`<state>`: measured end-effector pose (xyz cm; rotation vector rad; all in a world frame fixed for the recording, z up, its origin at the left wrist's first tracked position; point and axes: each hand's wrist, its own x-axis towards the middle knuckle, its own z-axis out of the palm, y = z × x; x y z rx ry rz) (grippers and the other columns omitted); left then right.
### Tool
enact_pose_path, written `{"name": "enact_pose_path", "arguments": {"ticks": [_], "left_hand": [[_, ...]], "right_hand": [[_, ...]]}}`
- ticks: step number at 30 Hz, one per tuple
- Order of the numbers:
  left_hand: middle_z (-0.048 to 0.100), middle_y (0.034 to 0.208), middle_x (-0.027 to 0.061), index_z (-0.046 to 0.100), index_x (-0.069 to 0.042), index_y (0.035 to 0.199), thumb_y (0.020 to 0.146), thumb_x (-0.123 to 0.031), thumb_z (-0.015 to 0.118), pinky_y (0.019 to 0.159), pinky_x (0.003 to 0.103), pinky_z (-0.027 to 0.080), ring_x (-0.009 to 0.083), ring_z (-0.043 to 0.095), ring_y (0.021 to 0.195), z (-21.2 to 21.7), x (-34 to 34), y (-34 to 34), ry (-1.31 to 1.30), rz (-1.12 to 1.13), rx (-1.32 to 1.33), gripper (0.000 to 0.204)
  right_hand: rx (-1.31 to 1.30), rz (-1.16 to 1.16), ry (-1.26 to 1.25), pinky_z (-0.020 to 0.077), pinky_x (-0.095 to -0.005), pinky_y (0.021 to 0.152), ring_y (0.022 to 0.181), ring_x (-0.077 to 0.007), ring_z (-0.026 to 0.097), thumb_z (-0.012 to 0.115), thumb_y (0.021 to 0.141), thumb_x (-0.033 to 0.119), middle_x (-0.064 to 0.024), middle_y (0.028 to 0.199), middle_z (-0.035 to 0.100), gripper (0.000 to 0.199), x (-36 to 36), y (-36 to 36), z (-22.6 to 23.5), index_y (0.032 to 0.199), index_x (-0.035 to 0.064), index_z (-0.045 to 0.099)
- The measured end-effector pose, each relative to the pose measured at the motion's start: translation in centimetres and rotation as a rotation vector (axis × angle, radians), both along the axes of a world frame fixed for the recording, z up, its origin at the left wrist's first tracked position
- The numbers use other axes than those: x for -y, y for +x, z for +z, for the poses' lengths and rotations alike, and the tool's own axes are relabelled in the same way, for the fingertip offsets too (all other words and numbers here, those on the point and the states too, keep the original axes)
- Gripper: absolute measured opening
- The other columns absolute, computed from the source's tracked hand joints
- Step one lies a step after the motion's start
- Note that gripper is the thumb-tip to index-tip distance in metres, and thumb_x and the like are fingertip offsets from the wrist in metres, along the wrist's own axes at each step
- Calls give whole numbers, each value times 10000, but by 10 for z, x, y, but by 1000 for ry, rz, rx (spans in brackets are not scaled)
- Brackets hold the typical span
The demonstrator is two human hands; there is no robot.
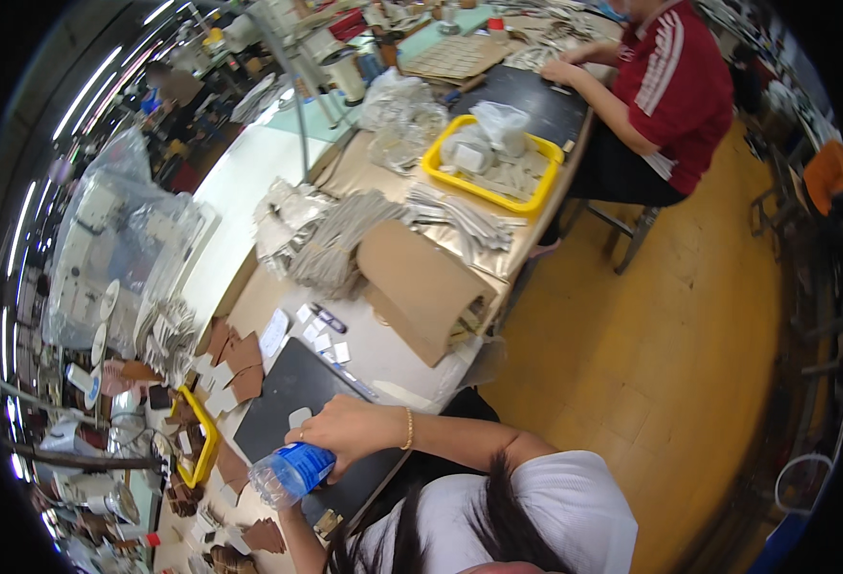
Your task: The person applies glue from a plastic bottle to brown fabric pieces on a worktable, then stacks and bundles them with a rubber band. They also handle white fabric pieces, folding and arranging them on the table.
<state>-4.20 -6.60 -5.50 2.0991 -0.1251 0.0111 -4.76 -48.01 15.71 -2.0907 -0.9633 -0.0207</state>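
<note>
At seven o'clock in your view, your right hand [350,428] grips a clear, blue-labelled bottle [294,474] by the black mat [292,378]. Your left hand is hidden behind the bottle; I cannot tell its state. A yellow tray [479,190] sits at one o'clock.

The left hand is mostly hidden behind the clear, blue-labelled bottle [292,474] — its forearm [303,543] is cut off by the lower edge. The upper edge crops the head of a red-shirted co-worker [675,96], whose handwork is too small to tell; a distant figure [177,91] — perhaps seated — is blurred.
</note>
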Motion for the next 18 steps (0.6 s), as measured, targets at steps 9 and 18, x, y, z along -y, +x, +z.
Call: {"name": "enact_pose_path", "arguments": {"ticks": [9,18], "left_hand": [[589,1094,57,548,-61,1137,798,-381,677,920,369,470,182,549,1036,66,60,-18,-472,-68,-187,484],[622,1033,64,583,-74,1096,529,-185,902,786,327,554,170,608,932,83,90,-25,-462,52,-162,660]], "right_hand": [[-93,89,-1,528,-385,695,850,-284,666,789,649,390,-79,959,662,678,-43,22,7,1231,156,533],[-113,173,-109,535,-375,708,879,-285,666,790,656,428,-87,1022,677,719,-82,44,30,1280,184,531]]}}
